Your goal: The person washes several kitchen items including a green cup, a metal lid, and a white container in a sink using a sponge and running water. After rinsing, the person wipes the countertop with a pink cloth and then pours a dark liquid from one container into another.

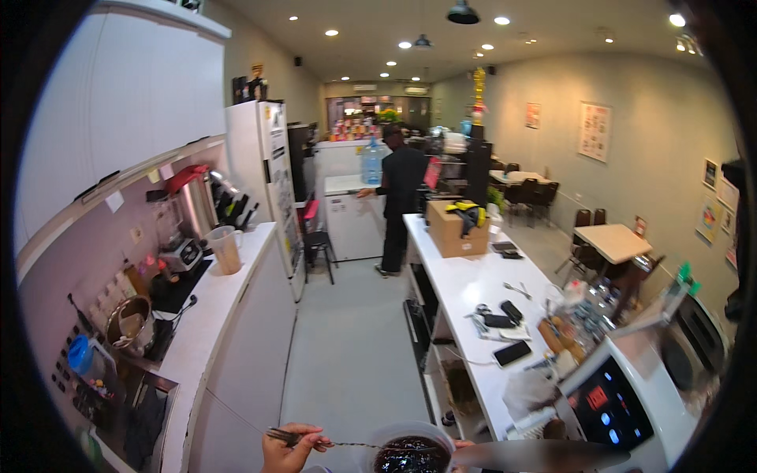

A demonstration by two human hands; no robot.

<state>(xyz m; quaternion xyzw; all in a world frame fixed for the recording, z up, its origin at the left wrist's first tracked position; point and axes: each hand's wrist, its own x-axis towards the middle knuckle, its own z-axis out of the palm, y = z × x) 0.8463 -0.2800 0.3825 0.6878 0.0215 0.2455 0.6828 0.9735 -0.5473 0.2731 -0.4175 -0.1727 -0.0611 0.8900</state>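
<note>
At the bottom of the head view, my left hand (291,449) is closed on the handle end of a long metal spoon with a twisted stem (355,444). Its far end reaches into a translucent plastic container (447,434) of dark, glossy contents (412,455), whose surface hides the tip. My right hand (462,444) holds the container's right rim; only some fingers show, and a blurred patch covers the area beside them. Part of another pale rim shows at the bottom edge, left of the container.
A white counter (467,284) on the right bears a cardboard box (458,233), a phone (512,353) and plastic bags. The left counter (207,307) holds a measuring jug (226,249), blender and metal pot. Ahead, a person (404,177) stands at a white chest freezer (355,227).
</note>
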